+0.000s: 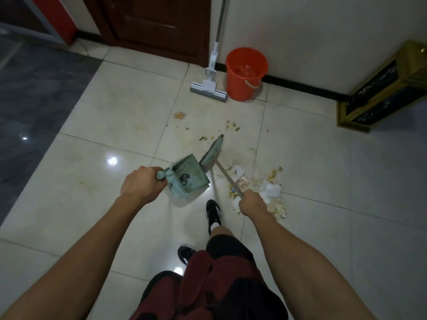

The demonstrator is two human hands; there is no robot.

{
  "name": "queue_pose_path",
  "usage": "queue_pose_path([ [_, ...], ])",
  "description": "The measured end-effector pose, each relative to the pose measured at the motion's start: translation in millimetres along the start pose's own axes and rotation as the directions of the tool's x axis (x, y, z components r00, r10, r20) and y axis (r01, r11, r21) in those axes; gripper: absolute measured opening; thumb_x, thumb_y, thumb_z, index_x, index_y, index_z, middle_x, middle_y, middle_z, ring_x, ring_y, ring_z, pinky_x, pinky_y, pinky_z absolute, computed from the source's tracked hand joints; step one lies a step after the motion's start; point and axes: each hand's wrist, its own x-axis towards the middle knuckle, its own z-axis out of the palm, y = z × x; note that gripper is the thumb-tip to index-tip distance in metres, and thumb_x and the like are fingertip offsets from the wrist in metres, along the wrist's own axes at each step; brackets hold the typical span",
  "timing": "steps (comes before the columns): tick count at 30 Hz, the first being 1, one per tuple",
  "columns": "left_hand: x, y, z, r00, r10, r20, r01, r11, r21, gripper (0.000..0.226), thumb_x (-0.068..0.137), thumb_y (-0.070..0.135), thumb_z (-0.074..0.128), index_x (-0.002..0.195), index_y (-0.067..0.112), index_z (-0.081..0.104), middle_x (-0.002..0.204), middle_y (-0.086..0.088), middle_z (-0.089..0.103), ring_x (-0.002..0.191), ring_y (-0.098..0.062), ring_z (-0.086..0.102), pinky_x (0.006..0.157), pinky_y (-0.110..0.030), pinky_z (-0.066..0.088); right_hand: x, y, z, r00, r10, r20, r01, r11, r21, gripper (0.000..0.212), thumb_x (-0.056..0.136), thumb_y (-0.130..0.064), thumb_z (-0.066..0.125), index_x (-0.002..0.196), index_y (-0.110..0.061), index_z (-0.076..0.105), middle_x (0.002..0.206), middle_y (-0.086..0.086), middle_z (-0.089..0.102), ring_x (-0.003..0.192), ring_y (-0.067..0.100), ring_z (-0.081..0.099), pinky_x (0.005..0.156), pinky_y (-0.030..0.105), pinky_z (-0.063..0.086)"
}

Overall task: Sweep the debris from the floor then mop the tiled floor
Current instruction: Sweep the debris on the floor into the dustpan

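My left hand (141,183) grips the handle of a pale green dustpan (188,176), which hangs just above the white tiled floor (120,116). My right hand (251,203) grips the thin handle of a green broom (213,153); its head points away from me beside the dustpan's far edge. A heap of debris (269,192), paper scraps and crumbs, lies right of my right hand. Smaller scattered crumbs (231,127) lie beyond the broom head, and a small patch of crumbs (179,115) lies farther left. A grey-and-white mop (209,87) leans on the wall.
An orange bucket (246,73) stands by the wall next to the mop. A dark wooden door (159,24) is at the back. A gold-framed dark cabinet (381,88) stands at the right. Dark grey flooring (34,93) borders the left. My feet in black shoes (213,214) are below the dustpan.
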Motion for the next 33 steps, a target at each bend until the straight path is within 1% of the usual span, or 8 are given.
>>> queue_pose_path([
  [5,14,-18,-20,0.999,-0.051,-0.014,0.051,0.999,-0.008,0.018,0.088,0.042,0.055,0.084,0.027,0.066,0.077,-0.001,0.066,0.073,-0.029,0.062,0.067,-0.034,0.054,21,-39,-15,0.998,-0.064,-0.028,0.065,0.997,0.037,0.029,0.093,-0.013,0.048,0.12,-0.01,0.06,0.115,0.013,0.064,0.1,0.029,0.063,0.076,0.031,0.051],
  [10,53,-38,-41,0.996,-0.091,-0.018,0.092,0.995,0.024,0.02,0.087,0.043,0.055,0.082,0.026,0.064,0.076,-0.001,0.066,0.07,-0.029,0.062,0.065,-0.034,0.053,67,-97,-35,0.996,-0.089,-0.029,0.092,0.988,0.124,0.031,0.093,-0.013,0.048,0.119,-0.006,0.063,0.112,0.016,0.067,0.099,0.034,0.066,0.084,0.037,0.056],
  [12,76,-46,-50,0.993,-0.116,-0.021,0.116,0.993,0.027,0.021,0.089,0.043,0.055,0.083,0.026,0.064,0.076,-0.002,0.065,0.069,-0.028,0.061,0.063,-0.033,0.051,91,-126,-44,0.996,-0.091,-0.022,0.093,0.984,0.154,0.034,0.092,-0.013,0.048,0.122,-0.005,0.063,0.113,0.018,0.066,0.099,0.035,0.066,0.08,0.034,0.055],
  [16,131,-61,-70,0.984,-0.18,-0.002,0.18,0.983,0.031,0.026,0.094,0.046,0.054,0.086,0.025,0.066,0.074,-0.001,0.064,0.068,-0.027,0.061,0.061,-0.032,0.05,148,-183,-64,0.993,-0.108,0.037,0.099,0.976,0.195,0.036,0.089,-0.013,0.051,0.121,-0.004,0.064,0.101,0.015,0.066,0.086,0.033,0.066,0.072,0.034,0.058],
  [19,175,-70,-85,0.972,-0.235,0.007,0.234,0.971,0.04,0.026,0.094,0.047,0.053,0.087,0.025,0.064,0.076,-0.002,0.065,0.069,-0.028,0.062,0.063,-0.033,0.053,190,-224,-85,0.986,-0.144,0.08,0.129,0.978,0.165,0.035,0.09,-0.014,0.051,0.122,-0.006,0.064,0.104,0.015,0.067,0.085,0.032,0.067,0.073,0.039,0.061],
  [24,240,-78,-108,0.96,-0.279,0.002,0.278,0.958,0.073,0.027,0.097,0.043,0.05,0.082,0.025,0.063,0.066,0.004,0.061,0.059,-0.018,0.061,0.059,-0.033,0.058,255,-291,-120,0.968,-0.217,0.128,0.208,0.975,0.08,0.029,0.094,-0.018,0.049,0.119,-0.011,0.064,0.102,0.011,0.065,0.083,0.028,0.066,0.075,0.041,0.061],
  [30,288,-81,-136,0.934,-0.355,0.044,0.356,0.935,0.003,0.017,0.097,0.04,0.058,0.1,0.028,0.07,0.071,0.006,0.065,0.062,-0.015,0.063,0.062,-0.035,0.061,305,-358,-157,0.933,-0.307,0.189,0.311,0.95,0.007,0.023,0.093,-0.013,0.048,0.112,-0.005,0.057,0.105,0.015,0.064,0.094,0.033,0.067,0.077,0.038,0.058],
  [33,304,-79,-145,0.928,-0.372,0.031,0.371,0.928,0.023,0.018,0.097,0.04,0.059,0.1,0.028,0.071,0.07,0.005,0.064,0.061,-0.016,0.063,0.062,-0.035,0.061,319,-376,-168,0.933,-0.294,0.206,0.302,0.953,-0.007,0.027,0.092,-0.011,0.049,0.116,-0.004,0.058,0.107,0.015,0.064,0.096,0.033,0.067,0.081,0.04,0.059],
])
